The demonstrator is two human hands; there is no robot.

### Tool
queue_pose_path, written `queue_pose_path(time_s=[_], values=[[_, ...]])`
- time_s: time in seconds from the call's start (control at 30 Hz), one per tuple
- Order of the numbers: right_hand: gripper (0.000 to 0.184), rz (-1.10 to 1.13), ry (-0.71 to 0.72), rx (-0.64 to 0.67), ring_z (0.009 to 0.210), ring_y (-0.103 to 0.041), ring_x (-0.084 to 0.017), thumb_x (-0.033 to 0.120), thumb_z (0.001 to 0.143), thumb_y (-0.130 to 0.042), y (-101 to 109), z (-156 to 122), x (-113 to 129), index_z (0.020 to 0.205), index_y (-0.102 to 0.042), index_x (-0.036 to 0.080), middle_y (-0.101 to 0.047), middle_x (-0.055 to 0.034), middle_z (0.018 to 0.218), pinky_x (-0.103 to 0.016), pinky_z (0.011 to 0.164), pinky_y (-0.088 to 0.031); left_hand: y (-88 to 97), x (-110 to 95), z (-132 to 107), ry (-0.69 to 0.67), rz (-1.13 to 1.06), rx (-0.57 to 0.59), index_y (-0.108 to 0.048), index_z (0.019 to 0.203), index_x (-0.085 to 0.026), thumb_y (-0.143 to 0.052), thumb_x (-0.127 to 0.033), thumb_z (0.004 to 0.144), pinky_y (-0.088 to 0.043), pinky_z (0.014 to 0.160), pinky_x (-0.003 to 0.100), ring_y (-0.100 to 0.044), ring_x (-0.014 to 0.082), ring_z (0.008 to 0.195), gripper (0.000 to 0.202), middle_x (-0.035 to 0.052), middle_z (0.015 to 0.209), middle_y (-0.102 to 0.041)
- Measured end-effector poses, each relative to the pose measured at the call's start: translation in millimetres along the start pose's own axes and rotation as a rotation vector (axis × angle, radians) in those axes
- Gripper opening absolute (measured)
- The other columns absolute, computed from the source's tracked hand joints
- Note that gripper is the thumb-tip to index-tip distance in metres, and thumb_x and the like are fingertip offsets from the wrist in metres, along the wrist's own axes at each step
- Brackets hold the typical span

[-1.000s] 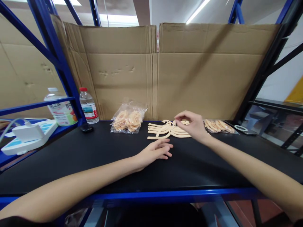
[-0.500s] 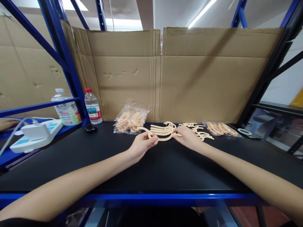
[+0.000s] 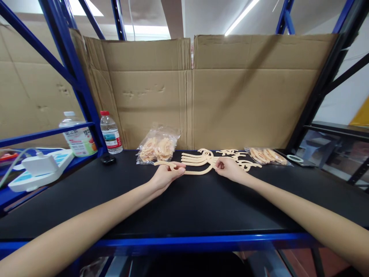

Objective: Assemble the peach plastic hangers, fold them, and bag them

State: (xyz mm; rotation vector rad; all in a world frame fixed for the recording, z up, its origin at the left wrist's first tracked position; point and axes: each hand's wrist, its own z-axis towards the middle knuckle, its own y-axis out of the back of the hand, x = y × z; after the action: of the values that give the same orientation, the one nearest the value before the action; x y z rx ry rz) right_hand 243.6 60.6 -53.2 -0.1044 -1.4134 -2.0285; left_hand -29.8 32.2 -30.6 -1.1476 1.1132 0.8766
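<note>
My left hand (image 3: 166, 176) is closed around one end of a thin, cream-coloured curved piece (image 3: 164, 164), its free end pointing left. Beside those fingertips, a long strip of a cream-coloured branching piece (image 3: 198, 172) runs right in a curve toward my right hand (image 3: 229, 169). My right fingers are pinched at its right side, over the joint where several curved strips (image 3: 192, 159) meet. Whether the left fingers also touch that long strip cannot be made out. More cream branching pieces (image 3: 246, 164) lie just behind and right of my right hand.
Clear bags hold similar pieces: a bulky bag (image 3: 158, 145) at back left and a flatter bag (image 3: 268, 156) at back right. A red-capped bottle (image 3: 111, 134), a black mouse-like object (image 3: 108, 159) and a power strip (image 3: 40, 169) are left. Cardboard (image 3: 259, 92) walls the back.
My left hand has shifted slightly left, and the curved piece in it has turned flatter. My right hand stays at the joined strips, its fingers a little more curled.
</note>
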Motion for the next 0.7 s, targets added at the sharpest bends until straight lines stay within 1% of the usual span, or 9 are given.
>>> queue_pose_path(time_s=[0.07,0.13,0.27,0.37,0.4,0.47,0.5,0.57,0.7], values=[[0.004,-0.002,0.031,-0.041,0.068,-0.058,-0.016,0.013,0.074,-0.057,2,-3,-1,0.073,-0.055,0.017,-0.061,-0.0040,0.075,-0.027,0.064,-0.046,-0.1,2,1,-0.002,0.007,0.012,-0.071,0.071,-0.011,-0.091,-0.023,0.039,-0.049,0.066,0.018,-0.059,0.0090,0.067,0.039,0.0004,0.066,-0.063],[0.003,0.026,0.075,-0.049,0.075,-0.058,-0.017,0.015,0.076,-0.056,5,-6,0,0.076,-0.054,0.018,-0.060,-0.0053,0.082,-0.029,0.070,-0.047,-0.2,4,2,-0.014,0.017,0.018,-0.070,0.070,-0.011,-0.090,-0.024,0.039,-0.048,0.066,0.018,-0.058,0.0088,0.066,0.039,0.0004,0.066,-0.063],[0.003,0.193,0.122,0.050,0.070,-0.057,-0.015,0.018,0.080,-0.052,8,-9,6,0.080,-0.050,0.020,-0.059,-0.0019,0.077,-0.029,0.066,-0.048,1.8,6,3,-0.030,0.035,0.013,-0.070,0.071,-0.011,-0.090,-0.023,0.042,-0.046,0.066,0.019,-0.056,0.0084,0.066,0.037,0.0001,0.067,-0.062],[0.010,0.307,0.147,0.085,0.070,-0.057,-0.015,0.020,0.082,-0.052,13,-10,13,0.091,-0.047,0.021,-0.059,-0.0012,0.080,-0.030,0.068,-0.049,3.8,7,3,-0.037,0.063,0.009,-0.070,0.072,-0.011,-0.089,-0.023,0.044,-0.044,0.066,0.019,-0.056,0.0090,0.067,0.036,0.0008,0.068,-0.063],[0.012,0.314,0.152,0.102,0.071,-0.057,-0.015,0.021,0.083,-0.051,16,-11,16,0.093,-0.046,0.021,-0.059,-0.0014,0.081,-0.031,0.069,-0.049,4.2,7,3,-0.043,0.075,0.012,-0.069,0.072,-0.010,-0.089,-0.023,0.045,-0.043,0.066,0.019,-0.056,0.0092,0.068,0.036,0.0010,0.068,-0.063],[0.008,0.279,0.157,0.141,0.071,-0.056,-0.016,0.023,0.085,-0.049,25,-13,21,0.093,-0.048,0.021,-0.059,-0.0024,0.081,-0.032,0.070,-0.049,4.3,6,3,-0.054,0.094,0.027,-0.069,0.072,-0.010,-0.088,-0.023,0.046,-0.043,0.066,0.020,-0.056,0.0098,0.068,0.035,0.0014,0.068,-0.063],[0.006,0.260,0.164,0.158,0.072,-0.056,-0.016,0.023,0.085,-0.047,30,-14,24,0.091,-0.049,0.020,-0.058,-0.0034,0.083,-0.033,0.070,-0.049,4.2,5,3,-0.058,0.098,0.037,-0.069,0.073,-0.010,-0.088,-0.023,0.047,-0.042,0.066,0.020,-0.055,0.0097,0.068,0.034,0.0013,0.068,-0.062],[0.009,0.261,0.194,0.188,0.072,-0.054,-0.016,0.024,0.087,-0.045,38,-17,28,0.090,-0.052,0.019,-0.058,-0.0057,0.090,-0.034,0.070,-0.048,3.4,3,2,-0.064,0.095,0.055,-0.068,0.073,-0.010,-0.087,-0.023,0.049,-0.041,0.065,0.020,-0.054,0.0093,0.068,0.033,0.0010,0.068,-0.062],[0.019,0.415,0.223,0.223,0.071,-0.051,-0.013,0.030,0.089,-0.045,48,-19,28,0.100,-0.055,0.018,-0.055,-0.0070,0.100,-0.032,0.068,-0.048,2.6,2,2,-0.064,0.047,0.096,-0.065,0.069,-0.011,-0.086,-0.023,0.051,-0.041,0.064,0.019,-0.051,0.0081,0.067,0.030,0.0012,0.073,-0.062]])
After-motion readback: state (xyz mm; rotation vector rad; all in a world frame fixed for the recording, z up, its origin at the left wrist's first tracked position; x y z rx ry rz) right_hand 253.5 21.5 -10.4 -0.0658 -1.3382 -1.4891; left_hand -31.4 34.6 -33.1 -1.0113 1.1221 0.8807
